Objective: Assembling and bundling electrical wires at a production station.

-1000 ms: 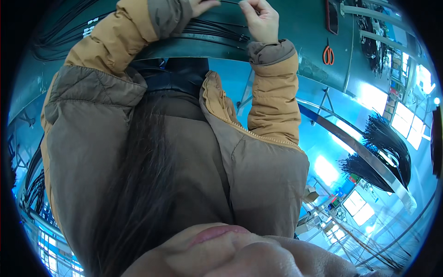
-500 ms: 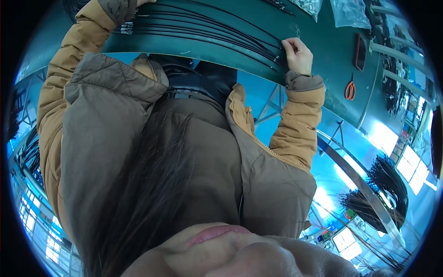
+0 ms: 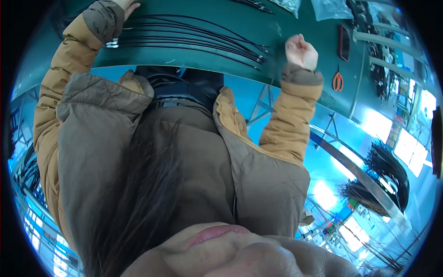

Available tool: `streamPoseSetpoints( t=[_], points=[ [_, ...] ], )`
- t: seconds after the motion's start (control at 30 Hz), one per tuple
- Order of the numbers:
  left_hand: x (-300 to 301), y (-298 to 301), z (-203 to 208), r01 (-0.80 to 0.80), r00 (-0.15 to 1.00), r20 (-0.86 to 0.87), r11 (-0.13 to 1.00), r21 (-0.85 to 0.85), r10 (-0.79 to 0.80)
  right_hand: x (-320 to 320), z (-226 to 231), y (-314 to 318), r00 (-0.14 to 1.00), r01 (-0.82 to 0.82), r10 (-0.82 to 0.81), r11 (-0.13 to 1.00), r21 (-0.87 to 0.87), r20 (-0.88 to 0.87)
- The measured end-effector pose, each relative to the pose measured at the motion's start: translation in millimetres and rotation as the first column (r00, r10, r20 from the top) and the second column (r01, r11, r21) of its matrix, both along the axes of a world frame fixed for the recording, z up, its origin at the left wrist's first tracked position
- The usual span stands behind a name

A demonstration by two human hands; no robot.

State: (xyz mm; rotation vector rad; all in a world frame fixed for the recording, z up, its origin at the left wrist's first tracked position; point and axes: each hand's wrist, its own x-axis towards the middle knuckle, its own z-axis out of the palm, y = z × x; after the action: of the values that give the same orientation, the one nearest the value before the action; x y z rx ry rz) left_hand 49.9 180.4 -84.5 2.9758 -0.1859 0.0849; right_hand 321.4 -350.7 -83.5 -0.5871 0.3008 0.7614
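Several thin black cables (image 3: 194,40) lie side by side across the green table (image 3: 184,59), running left to right near its front edge. Past their right ends, my right hand (image 3: 302,51) hovers with its fingers curled in. No cable reaches it, and the inside of its grip is hidden. At the upper left, near the cables' other ends, my left hand (image 3: 130,7) is partly cut off by the picture's edge. Only some of its fingers show, and what they touch is out of sight.
Right of my right hand lie orange-handled scissors (image 3: 338,82) and a phone in a red case (image 3: 344,42). Clear plastic bags (image 3: 332,9) and more black cables (image 3: 254,5) are farther back. A rack with hanging black cables (image 3: 380,78) stands at the table's right edge.
The whole view has shifted, moving the table leftward and up. My right hand has drawn away rightward from the cable ends, its fingers more curled. More of my left hand shows.
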Motion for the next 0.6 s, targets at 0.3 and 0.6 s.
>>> streamPoseSetpoints(
  t=[0.3, 0.6],
  points=[
    [53.9, 34.0, -73.6, -0.053, 0.99, 0.13, 0.998, -0.021, 0.055, -10.5, -12.7, 89.1, 0.981, 0.191, -0.181, 0.959, 0.207, -0.066],
    [72.1, -170.0, 56.7, 0.278, 0.879, 0.451, 0.936, -0.216, -0.157, -50.6, -33.5, 128.7, 0.998, -0.053, 0.034, 0.858, 0.512, 0.045]
  ],
)
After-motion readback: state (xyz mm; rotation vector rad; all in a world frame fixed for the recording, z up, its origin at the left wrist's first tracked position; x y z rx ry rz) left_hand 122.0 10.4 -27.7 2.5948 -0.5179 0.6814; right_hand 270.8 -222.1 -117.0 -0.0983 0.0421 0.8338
